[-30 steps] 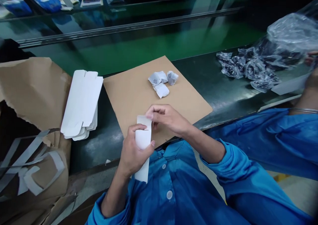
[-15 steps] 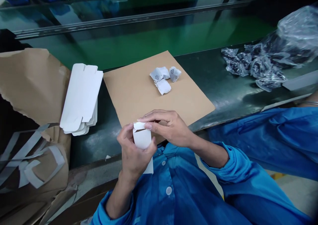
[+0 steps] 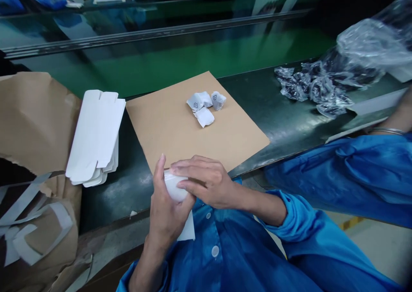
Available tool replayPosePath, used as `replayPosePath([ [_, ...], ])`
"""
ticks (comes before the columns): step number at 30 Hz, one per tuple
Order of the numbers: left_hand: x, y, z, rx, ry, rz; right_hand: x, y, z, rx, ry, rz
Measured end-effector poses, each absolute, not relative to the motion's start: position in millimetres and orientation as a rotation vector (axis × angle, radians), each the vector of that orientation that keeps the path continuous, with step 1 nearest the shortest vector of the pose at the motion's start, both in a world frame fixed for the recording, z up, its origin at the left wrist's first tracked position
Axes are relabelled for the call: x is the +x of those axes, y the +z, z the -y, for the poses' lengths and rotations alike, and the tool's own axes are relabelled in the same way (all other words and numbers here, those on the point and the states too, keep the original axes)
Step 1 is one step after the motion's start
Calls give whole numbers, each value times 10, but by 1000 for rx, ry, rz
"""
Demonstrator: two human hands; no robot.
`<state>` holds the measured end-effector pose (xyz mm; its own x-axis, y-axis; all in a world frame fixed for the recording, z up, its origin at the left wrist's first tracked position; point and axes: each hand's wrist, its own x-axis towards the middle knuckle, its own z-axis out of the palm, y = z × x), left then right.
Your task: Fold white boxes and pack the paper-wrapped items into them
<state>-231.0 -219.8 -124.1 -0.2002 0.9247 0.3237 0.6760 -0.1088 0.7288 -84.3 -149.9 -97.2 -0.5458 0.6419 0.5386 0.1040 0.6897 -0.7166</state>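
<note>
A small white carton (image 3: 176, 188) stands in front of my chest, its lower end (image 3: 187, 229) showing below my palm. My left hand (image 3: 169, 210) is wrapped round its sides, the index finger pointing up along the far left edge. Across the carton's top lie the fingers of my right hand (image 3: 206, 181), with the thumb against the near face. The top flap appears folded down, partly hidden by those fingers. Beyond my hands, several small white wrapped packets (image 3: 203, 107) rest on a sheet of brown cardboard (image 3: 170, 133).
To the left is a stack of flat white cartons (image 3: 95, 133) beside torn brown paper (image 3: 35, 120) and white strips (image 3: 61, 217). Clear plastic bags (image 3: 309, 86) lie at the right on the dark green bench (image 3: 254, 90). A co-worker's blue sleeve (image 3: 322, 176) is close on my right.
The gap under the carton's top flap has closed. My right fingers have moved over the top, and my left index finger has straightened upward. The view has shifted slightly.
</note>
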Motion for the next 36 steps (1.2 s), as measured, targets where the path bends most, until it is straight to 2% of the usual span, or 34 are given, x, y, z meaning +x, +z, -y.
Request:
replayPosePath([
  [6,-2247,-1275,2022,1529,1284,-1776,-836,-1010,1299,-660,723,2168],
  [8,-2267,-1293,1851,1243,1450,-1687,-784,-988,988,-978,642,2210],
  [11,-2357,-1355,1542,780,1731,-1497,-716,-1024,491,-1551,287,2207],
  [13,-2445,-1421,1401,655,1843,-1470,-671,-1079,283,-1637,177,2287],
  [16,-2589,-1506,1425,817,1858,-1658,-532,-1124,214,-1586,271,2363],
  [18,-2677,-1508,1573,1249,1693,-1908,-383,-1112,256,-1567,379,2392],
  [20,-2739,-1451,1732,1867,1329,-1934,-229,-1091,308,-1585,447,2407],
  [23,-2763,-1308,1819,2479,712,-1436,-71,-1090,396,-1722,270,2320],
  [26,-2717,-1202,1705,2635,329,-1154,4,-1129,516,-1560,110,2422],
  [29,-2648,-1184,1560,2701,204,-1208,55,-1193,581,-1297,160,2614],
  [33,-2596,-1252,1522,2745,238,-1426,104,-1278,474,-1334,238,2513],
  [36,-2619,-1305,1587,2695,267,-1307,106,-1263,471,-1370,330,2432],
])
